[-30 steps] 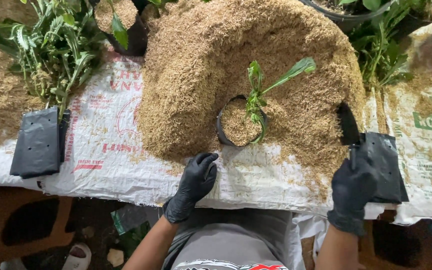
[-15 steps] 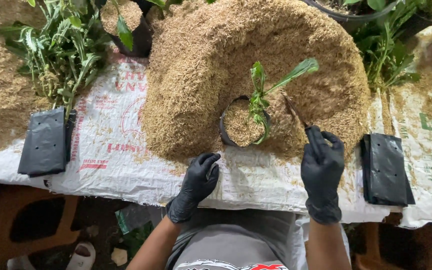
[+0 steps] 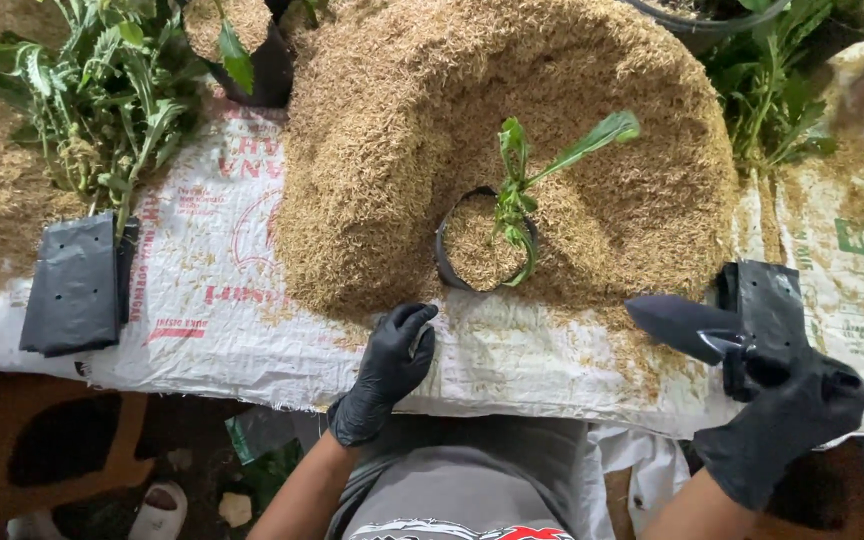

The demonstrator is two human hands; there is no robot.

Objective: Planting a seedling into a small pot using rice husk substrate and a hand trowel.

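Two gloved hands | right hand (image 3: 787, 405) grips trowel (image 3: 687, 327), handle hidden

- I see soft, even light from above; the husk heap (image 3: 512, 130) looks bright without glare.
- Below the sack-covered table's (image 3: 252, 330) near edge it goes dim.
- My right hand (image 3: 782, 420) and its trowel (image 3: 682, 325) look slightly blurred; black gloves lose detail.
- Edges bend slightly.

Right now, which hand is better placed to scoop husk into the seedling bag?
Right hand, probably: it grips the trowel, blade towards the husk pile. The left hand rests empty on the sack just below the seedling bag.
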